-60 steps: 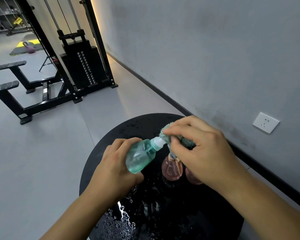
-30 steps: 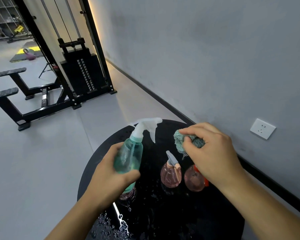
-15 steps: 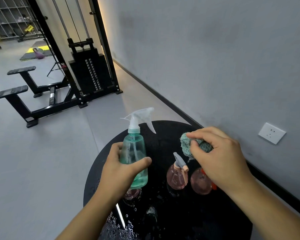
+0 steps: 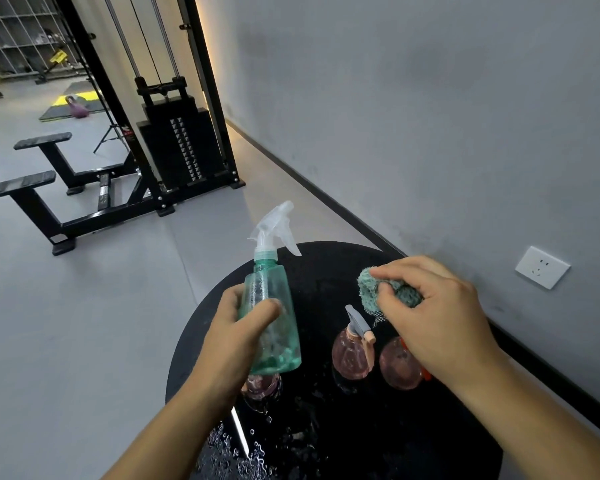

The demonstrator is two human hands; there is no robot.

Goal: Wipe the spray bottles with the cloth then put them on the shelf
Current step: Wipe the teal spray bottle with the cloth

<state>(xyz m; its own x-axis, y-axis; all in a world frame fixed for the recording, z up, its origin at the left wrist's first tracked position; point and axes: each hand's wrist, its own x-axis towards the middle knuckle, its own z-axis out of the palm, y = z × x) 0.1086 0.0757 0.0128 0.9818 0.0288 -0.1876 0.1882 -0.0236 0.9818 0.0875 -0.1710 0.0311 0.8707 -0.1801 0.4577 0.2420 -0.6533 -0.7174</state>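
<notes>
Green bottle stands upright in the left hand, fingers wrapped round it — right hand pinches the bunched cloth above two pink bottles.

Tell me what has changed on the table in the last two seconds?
The left hand turned the green spray bottle from tilted to upright. The right hand drew the cloth off its nozzle, and they are now apart. Both grips stayed; the pink bottles did not move.
</notes>
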